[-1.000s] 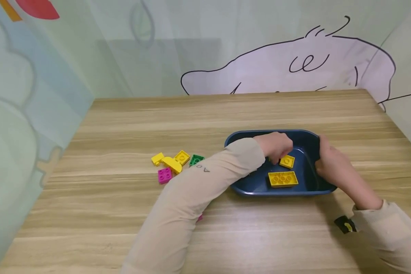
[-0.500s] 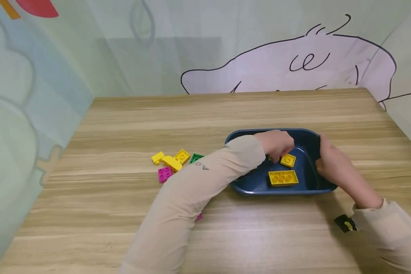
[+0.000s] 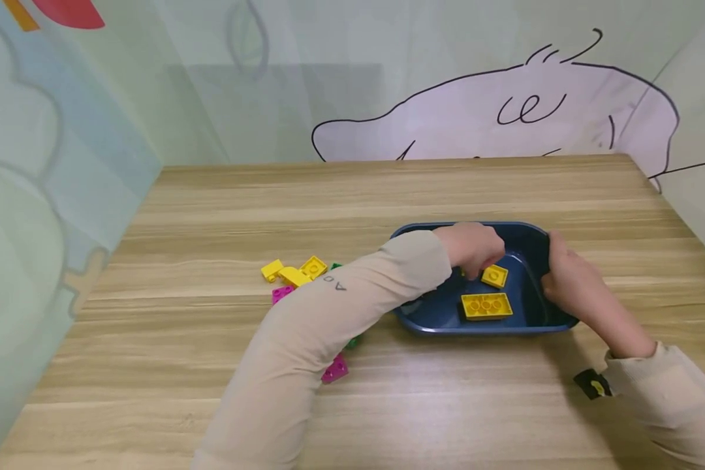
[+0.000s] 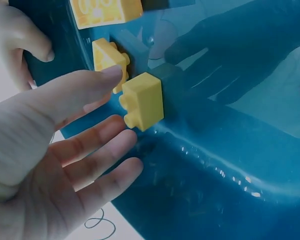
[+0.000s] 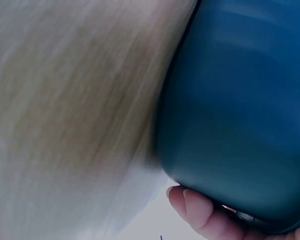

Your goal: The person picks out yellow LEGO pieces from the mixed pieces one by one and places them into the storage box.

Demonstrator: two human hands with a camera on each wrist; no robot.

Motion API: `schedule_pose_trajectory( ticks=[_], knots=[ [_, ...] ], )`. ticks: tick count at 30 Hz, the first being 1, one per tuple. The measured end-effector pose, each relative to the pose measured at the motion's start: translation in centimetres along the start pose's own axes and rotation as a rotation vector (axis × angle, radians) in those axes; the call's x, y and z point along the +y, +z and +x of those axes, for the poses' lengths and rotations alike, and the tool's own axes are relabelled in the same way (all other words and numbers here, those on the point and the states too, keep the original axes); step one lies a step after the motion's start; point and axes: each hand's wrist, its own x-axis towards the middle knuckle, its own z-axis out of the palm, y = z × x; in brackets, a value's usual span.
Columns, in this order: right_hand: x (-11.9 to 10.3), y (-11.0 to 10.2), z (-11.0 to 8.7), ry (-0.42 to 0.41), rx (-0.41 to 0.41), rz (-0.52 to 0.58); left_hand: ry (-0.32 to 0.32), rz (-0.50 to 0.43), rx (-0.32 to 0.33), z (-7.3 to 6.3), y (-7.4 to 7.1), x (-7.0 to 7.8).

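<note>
In the head view, my left hand point(image 3: 472, 248) reaches into a dark blue plastic tub point(image 3: 476, 331), above several yellow toy bricks. One long yellow brick point(image 3: 486, 306) lies near the front wall, and a square yellow brick point(image 3: 495, 276) is just right of the fingers. The left wrist view has the thumb in front of the tilted square brick point(image 4: 104, 55), with the other fingers loosely extended beside a studded yellow brick point(image 4: 147, 102); none is gripped. My right hand point(image 3: 576, 287) holds the tub's right end, thumb inside and fingers point(image 5: 197, 207) beneath the rim outside.
Left of the tub, several loose bricks lie on the wooden table point(image 3: 211, 215): a small yellow brick point(image 3: 271, 270), a square one point(image 3: 314, 267), a curved yellow piece point(image 3: 294, 277), and magenta bricks point(image 3: 335, 369). The left sleeve point(image 3: 323, 313) partly covers some, including green pieces.
My left forearm has shifted slightly left, uncovering more of the near magenta brick and a green piece while covering more of the far magenta brick. The right hand stays put.
</note>
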Motion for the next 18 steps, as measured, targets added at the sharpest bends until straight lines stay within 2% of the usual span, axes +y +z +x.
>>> schedule_pose_trajectory(
  ticks=[6, 13, 18],
  knots=[
    [0.1, -0.1, -0.1, 0.002, -0.011, 0.012, 0.007, 0.004, 0.006, -0.9, -0.5, -0.2],
    [0.2, 0.1, -0.2, -0.028, 0.036, 0.016, 0.004, -0.001, -0.002, -1.8, -0.8, -0.4],
    [0.2, 0.1, -0.2, -0.028, 0.026, 0.019, 0.025, 0.031, 0.041, -2.5, -0.9, -1.2]
  ],
)
